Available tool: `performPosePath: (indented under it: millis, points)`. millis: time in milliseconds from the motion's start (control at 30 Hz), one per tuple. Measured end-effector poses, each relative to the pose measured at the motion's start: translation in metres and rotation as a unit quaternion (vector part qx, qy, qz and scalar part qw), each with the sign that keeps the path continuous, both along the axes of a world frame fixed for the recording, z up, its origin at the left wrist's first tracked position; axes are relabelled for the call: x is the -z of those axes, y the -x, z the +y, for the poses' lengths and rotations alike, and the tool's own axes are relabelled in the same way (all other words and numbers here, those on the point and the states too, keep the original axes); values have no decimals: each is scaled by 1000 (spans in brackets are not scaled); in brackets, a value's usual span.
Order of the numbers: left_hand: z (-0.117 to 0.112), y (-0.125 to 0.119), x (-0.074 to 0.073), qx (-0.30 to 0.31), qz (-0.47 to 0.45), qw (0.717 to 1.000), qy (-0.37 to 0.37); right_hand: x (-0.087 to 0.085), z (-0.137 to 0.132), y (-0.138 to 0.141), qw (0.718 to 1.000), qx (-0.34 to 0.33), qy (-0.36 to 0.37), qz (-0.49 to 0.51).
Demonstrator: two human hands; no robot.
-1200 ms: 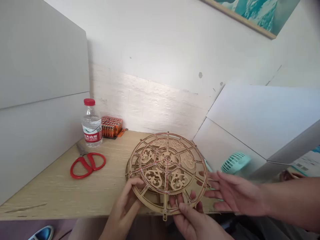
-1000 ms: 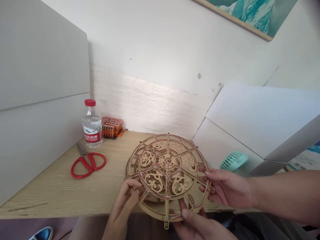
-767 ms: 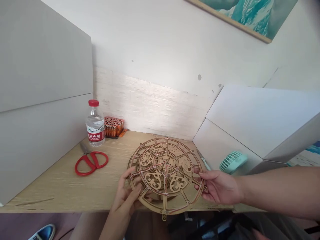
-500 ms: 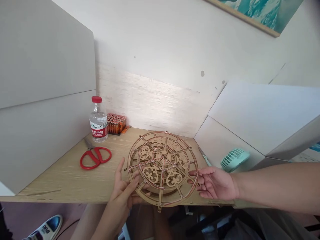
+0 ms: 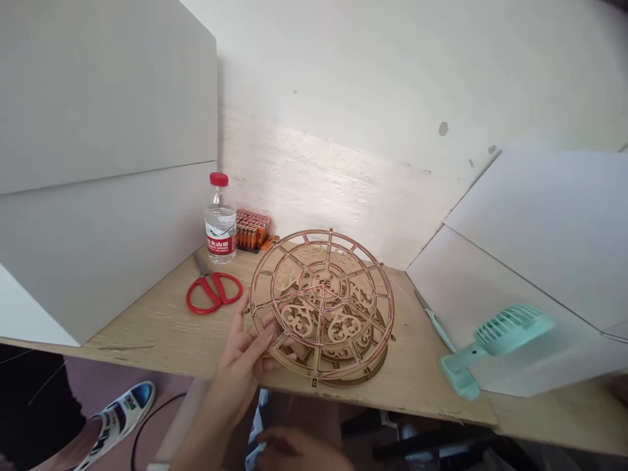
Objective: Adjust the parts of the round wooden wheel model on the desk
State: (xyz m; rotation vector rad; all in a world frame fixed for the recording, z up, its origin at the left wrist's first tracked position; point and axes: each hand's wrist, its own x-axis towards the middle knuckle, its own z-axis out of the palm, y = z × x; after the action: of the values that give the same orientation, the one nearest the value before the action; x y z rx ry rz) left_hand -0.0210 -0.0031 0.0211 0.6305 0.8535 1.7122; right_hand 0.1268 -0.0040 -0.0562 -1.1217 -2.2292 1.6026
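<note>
My left hand [image 5: 244, 358] grips the left edge of a round wooden openwork frame [image 5: 321, 333], thumb on top and fingers beneath. The frame has spokes and rings, with thin reddish wires running along them and small tabs around its rim. It is raised and tilted toward me. Below it, partly hidden, another round wooden piece [image 5: 377, 371] with scroll-like cut-outs lies on the table's front part. My right hand [image 5: 299, 451] is low at the bottom of the view, below the table edge, dark and blurred; its fingers cannot be made out.
Red-handled scissors [image 5: 214, 292] lie left of the frame. Behind them stand a water bottle [image 5: 220, 229] and a tray of orange batteries [image 5: 254, 230]. A green handheld fan [image 5: 510, 330] and a knife-like tool [image 5: 438, 327] are at right. White panels flank the wooden table [image 5: 417, 392].
My right hand has left the frame's right side and dropped below the table edge. The frame is tilted up more, in my left hand. The view has swung, bringing the whole fan into sight.
</note>
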Motion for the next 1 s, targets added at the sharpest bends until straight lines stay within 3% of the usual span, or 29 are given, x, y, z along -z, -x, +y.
performPosePath:
  millis: [33,67,133,300,533,700,1000]
  points:
    - [1,0,1,-2,-2,1000,-4,-2,-1,-6,995,-31,85,41]
    - [1,1,2,-5,-5,1000,-8,-6,-2,-14,985,-19,138,104]
    - [3,0,4,-13,-10,1000,-16,-19,1,-30,953,57,203,217]
    - [7,-1,6,-10,-26,999,-33,-51,21,-50,910,201,164,322]
    - [9,-3,6,7,-54,997,-59,-47,29,-33,834,352,150,398]
    - [8,-3,7,25,-65,996,-51,-47,27,-23,797,369,157,451]
    - [4,-21,18,158,-22,985,-71,-41,29,-4,793,315,142,501]
